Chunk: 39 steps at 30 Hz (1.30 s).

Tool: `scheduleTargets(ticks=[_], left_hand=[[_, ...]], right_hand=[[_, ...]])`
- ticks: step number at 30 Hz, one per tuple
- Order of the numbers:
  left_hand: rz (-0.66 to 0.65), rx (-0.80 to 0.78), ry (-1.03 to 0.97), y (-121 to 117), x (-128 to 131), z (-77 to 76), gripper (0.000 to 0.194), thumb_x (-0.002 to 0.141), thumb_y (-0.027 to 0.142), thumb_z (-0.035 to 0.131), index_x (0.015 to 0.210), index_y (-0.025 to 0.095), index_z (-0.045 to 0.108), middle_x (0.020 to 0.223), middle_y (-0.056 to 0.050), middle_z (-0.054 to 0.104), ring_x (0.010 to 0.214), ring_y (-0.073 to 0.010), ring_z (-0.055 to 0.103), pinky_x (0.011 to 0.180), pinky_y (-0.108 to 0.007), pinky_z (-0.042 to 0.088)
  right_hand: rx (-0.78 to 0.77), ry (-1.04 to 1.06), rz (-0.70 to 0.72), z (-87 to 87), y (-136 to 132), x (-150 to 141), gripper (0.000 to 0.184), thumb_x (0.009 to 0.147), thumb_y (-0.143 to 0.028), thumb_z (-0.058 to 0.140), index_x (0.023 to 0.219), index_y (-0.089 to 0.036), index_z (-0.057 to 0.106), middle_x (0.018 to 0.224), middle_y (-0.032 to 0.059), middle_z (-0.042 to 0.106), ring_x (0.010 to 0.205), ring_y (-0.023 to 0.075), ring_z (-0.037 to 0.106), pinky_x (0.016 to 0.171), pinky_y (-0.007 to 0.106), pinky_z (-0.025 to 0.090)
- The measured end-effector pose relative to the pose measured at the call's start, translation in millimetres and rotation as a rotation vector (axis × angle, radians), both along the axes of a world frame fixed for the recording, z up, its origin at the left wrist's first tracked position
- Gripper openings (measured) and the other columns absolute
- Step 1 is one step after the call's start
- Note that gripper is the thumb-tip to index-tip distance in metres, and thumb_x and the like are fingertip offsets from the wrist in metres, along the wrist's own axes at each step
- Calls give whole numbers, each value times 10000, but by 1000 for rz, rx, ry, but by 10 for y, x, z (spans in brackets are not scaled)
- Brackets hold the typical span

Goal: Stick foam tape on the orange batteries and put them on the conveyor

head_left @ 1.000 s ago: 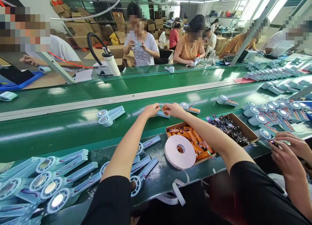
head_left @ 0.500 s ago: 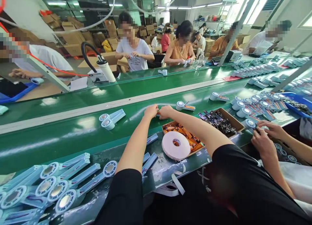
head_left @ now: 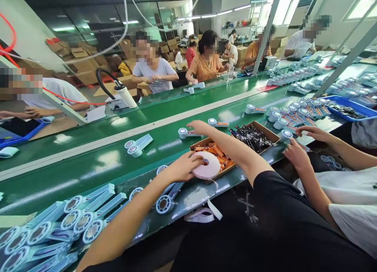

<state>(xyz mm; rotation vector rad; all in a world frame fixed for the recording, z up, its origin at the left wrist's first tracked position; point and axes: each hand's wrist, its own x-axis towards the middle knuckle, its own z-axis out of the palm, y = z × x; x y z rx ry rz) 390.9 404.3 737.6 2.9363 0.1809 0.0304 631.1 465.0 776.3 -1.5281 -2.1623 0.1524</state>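
Across the white tape roll on the near side of the bench, our left hand lies half open, the fingers slightly parted and touching the roll's near left part; whether they pinch anything there, we cannot tell. Farther out, our right hand is held low over the green belt, palm down with bent fingers. Just left of its fingertips sits the round head of a pale blue fan, its handle running back beneath the fingers — touching or merely close, we cannot tell.

Between our two hands and under the right forearm is a cardboard box of orange pieces, overlapped by the roll. Beyond that forearm, to its right, stands a second box of dark narrow parts. Another fan lies just past the right hand.

Our left forearm cuts across the bench — hiding parts of several fans under it — and a big fan pile spreads left of it. Well right of our right hand, a co-worker's hand is beside another fan head.
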Motion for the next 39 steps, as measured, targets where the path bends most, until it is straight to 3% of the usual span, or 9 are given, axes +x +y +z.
scheduleTargets(ticks=[6, 10, 14, 18, 24, 30, 32, 35, 39], left_hand=[[249, 162, -405, -442, -572, -103, 482, 816, 36, 638, 1265, 210, 620, 1431, -120, 639, 1466, -356, 429, 1202, -547, 439], [505, 347, -649, -747, -609, -322, 552, 845, 178, 732, 1347, 146, 503, 1437, -227, 547, 1493, -435, 362, 1191, -642, 398], [716, 364, -680, -797, -621, -497, 727, 815, 335, 809, 1392, 120, 422, 1449, -268, 439, 1522, -485, 266, 1209, -708, 327], [870, 254, -689, -763, -892, -516, 629, 841, 369, 806, 1331, 175, 461, 1463, -234, 436, 1516, -458, 284, 1223, -694, 301], [734, 137, -734, -858, -839, -557, 453, 869, 239, 743, 1261, 239, 517, 1319, -140, 603, 1363, -370, 476, 1165, -618, 384], [787, -58, -738, -1039, -504, -758, 589, 840, 345, 814, 1296, 233, 460, 1324, -140, 571, 1387, -373, 435, 1141, -608, 425], [812, -119, -709, -1095, -513, -778, 613, 852, 358, 795, 1335, 227, 441, 1379, -157, 529, 1434, -392, 387, 1146, -630, 420], [782, -105, -662, -1147, -556, -743, 553, 885, 327, 737, 1341, 224, 442, 1388, -155, 524, 1466, -402, 346, 1176, -663, 380], [748, 30, -626, -1144, -555, -629, 605, 796, 196, 742, 1338, 205, 473, 1379, -159, 549, 1481, -447, 310, 1188, -699, 352]], right_hand=[[-213, 484, -53, -198, -1175, 194, 493, 1069, -520, 461, 1074, -122, 753, 768, 28, 706, 677, 141, 608, 684, 263, 482], [-689, 745, 225, -557, -2146, -153, 498, 930, -606, 683, 1042, -128, 762, 643, -23, 648, 536, 112, 541, 541, 226, 406], [-727, 624, 536, -870, -2579, -587, 532, 1011, -571, 595, 737, -139, 741, 587, -1, 626, 530, 94, 510, 543, 223, 352], [-612, 242, 721, -876, -2449, -541, 337, 1032, -462, 602, 908, -230, 812, 734, 9, 754, 622, 123, 628, 603, 230, 399], [-249, 33, -68, -667, -1254, -172, 315, 1040, -274, 561, 1288, -170, 725, 1300, 142, 750, 1206, 266, 687, 1058, 359, 478], [-305, 26, -165, -800, -637, -137, 255, 1024, -300, 577, 1069, -128, 759, 1201, 190, 765, 1150, 307, 710, 1028, 392, 510], [-282, 159, -169, -799, -647, -41, 276, 1042, -300, 525, 1098, -149, 748, 1172, 138, 777, 1114, 256, 718, 1020, 362, 519], [-247, 801, -147, -732, -792, 94, 320, 1019, -393, 543, 1192, -177, 703, 1139, 87, 769, 1006, 198, 728, 934, 332, 567], [-295, 1378, 27, -591, -1204, 46, 525, 824, -518, 810, 1224, -204, 678, 1062, 47, 751, 909, 167, 728, 872, 309, 593]])
